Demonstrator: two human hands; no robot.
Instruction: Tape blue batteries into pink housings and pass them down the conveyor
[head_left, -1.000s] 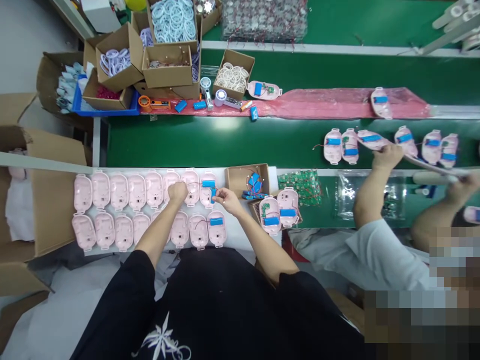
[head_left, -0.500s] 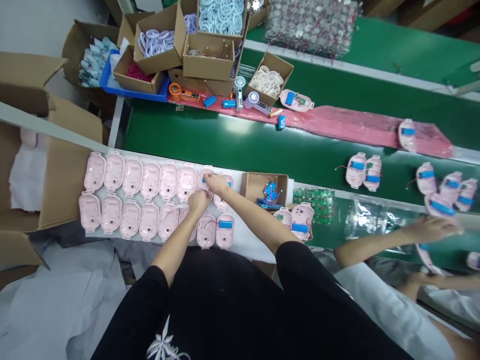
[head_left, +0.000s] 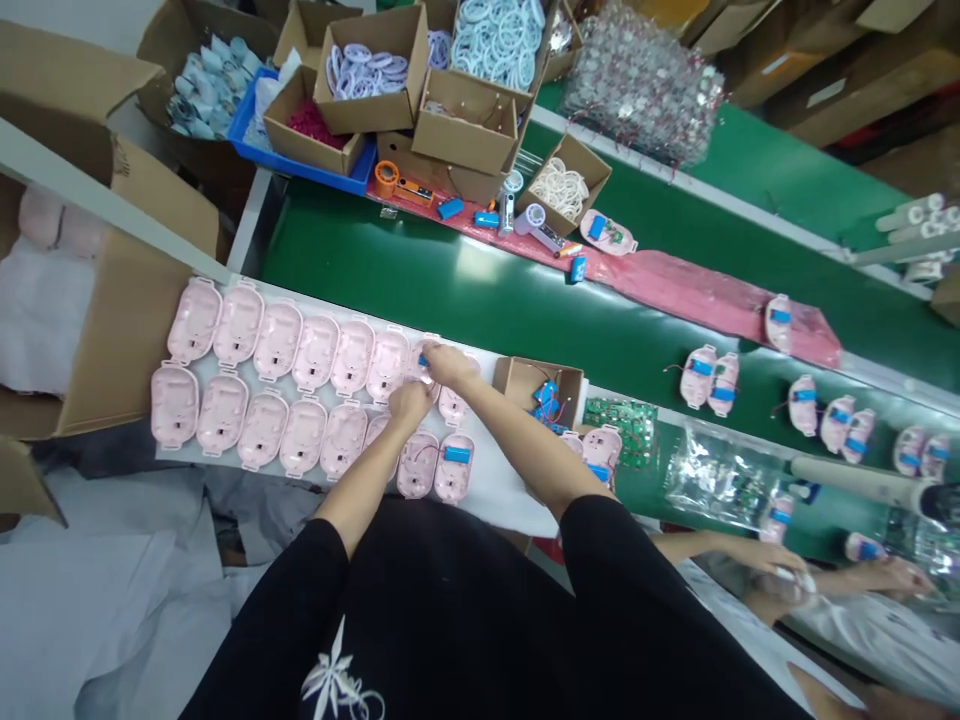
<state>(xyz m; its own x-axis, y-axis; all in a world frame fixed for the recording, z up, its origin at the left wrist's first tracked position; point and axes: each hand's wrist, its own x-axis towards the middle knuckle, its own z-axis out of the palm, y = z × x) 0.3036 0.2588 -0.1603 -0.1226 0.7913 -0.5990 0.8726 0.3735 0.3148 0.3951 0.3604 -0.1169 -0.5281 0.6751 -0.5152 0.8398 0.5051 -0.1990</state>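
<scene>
Over a pale pink plastic shell (head_left: pixel 416 372) in the back row, my right hand (head_left: pixel 448 366) pinches a small blue battery (head_left: pixel 424 360), only part of which shows. My left hand (head_left: pixel 411 402) is closed at the front edge of that same shell; whatever its fingers grip is hidden. Two rows of pink shells (head_left: pixel 277 342) lie open side up on a white board (head_left: pixel 495 480). In the front row, one shell near my body holds a blue battery (head_left: pixel 457 454) with thin wires. Another shell (head_left: pixel 451 402) is partly covered by my right forearm.
Right of the board stands a cardboard box (head_left: pixel 517 380) with blue batteries, beside green circuit boards (head_left: pixel 634 430). Boxes of plastic rings (head_left: pixel 367 75) line the back of the green table (head_left: pixel 360 255). Co-workers' hands (head_left: pixel 765 560) are at the right, and a large carton (head_left: pixel 127 350) stands left.
The view has turned and shifted slightly. Both my hands stay closed over the same shell. A co-worker's hand at the right has drawn back from the table towards the near edge.
</scene>
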